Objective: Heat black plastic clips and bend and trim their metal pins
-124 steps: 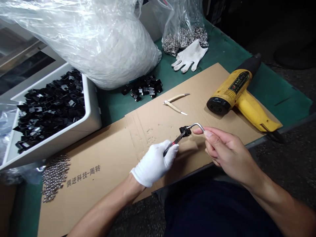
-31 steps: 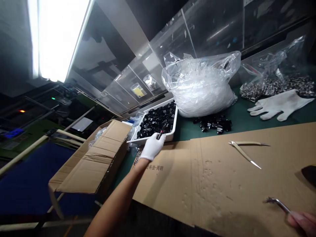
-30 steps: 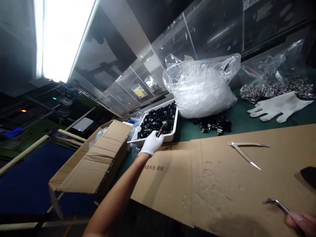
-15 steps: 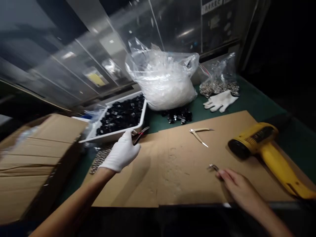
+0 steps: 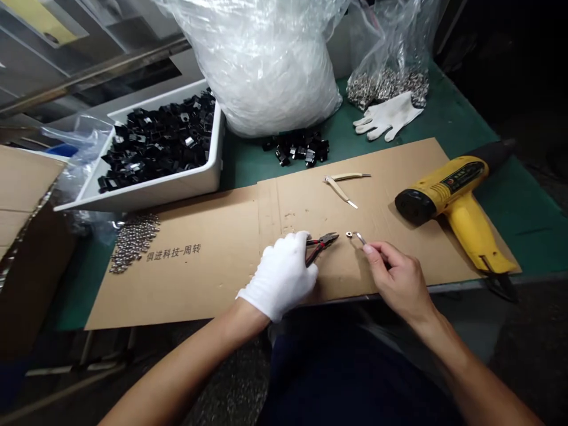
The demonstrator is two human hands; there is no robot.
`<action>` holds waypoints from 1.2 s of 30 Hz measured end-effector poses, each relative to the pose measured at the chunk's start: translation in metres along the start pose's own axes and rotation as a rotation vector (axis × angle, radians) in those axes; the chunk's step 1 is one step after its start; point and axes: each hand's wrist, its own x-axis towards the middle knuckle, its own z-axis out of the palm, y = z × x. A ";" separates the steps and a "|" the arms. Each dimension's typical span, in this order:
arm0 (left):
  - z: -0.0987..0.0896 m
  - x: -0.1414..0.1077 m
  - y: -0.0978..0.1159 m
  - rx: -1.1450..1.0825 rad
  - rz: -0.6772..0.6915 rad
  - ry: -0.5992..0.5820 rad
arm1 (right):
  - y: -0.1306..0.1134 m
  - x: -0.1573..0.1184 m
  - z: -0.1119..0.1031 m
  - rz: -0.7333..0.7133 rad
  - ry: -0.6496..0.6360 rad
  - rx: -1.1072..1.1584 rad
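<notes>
In a white glove, my left hand (image 5: 284,272) is wrapped round the red-and-black handles of pliers (image 5: 327,239), whose jaws point right. My bare right hand (image 5: 397,275) pinches a small metal piece (image 5: 360,238) between thumb and fingers. A tiny silvery part (image 5: 349,235) is just left of that piece, near the pliers' tip; whether it touches the held piece is hard to tell. Both hands are above the cardboard sheet (image 5: 222,231). Beyond them lie tweezers (image 5: 339,188) with pale handles, spread in a V.
A yellow heat gun (image 5: 465,201) lies at the right. Behind are a white glove (image 5: 390,116), a bag of metal parts (image 5: 388,83), a big plastic bag (image 5: 270,77) and loose black parts (image 5: 306,148). At left stand a white tray (image 5: 151,198), metal beads (image 5: 135,239) and a carton (image 5: 26,177).
My left hand has moved right from beside the tray, bringing the pliers close to my right hand. The view has tilted down and shifted.
</notes>
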 end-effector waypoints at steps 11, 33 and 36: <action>-0.045 0.026 0.020 -0.106 -0.065 -0.432 | 0.013 0.008 -0.008 -0.001 -0.016 0.102; -0.079 0.062 0.058 -0.446 -0.377 -0.776 | 0.022 0.007 -0.020 0.001 -0.026 0.334; -0.080 0.062 0.062 -0.431 -0.373 -0.775 | 0.022 0.008 -0.019 -0.003 -0.021 0.343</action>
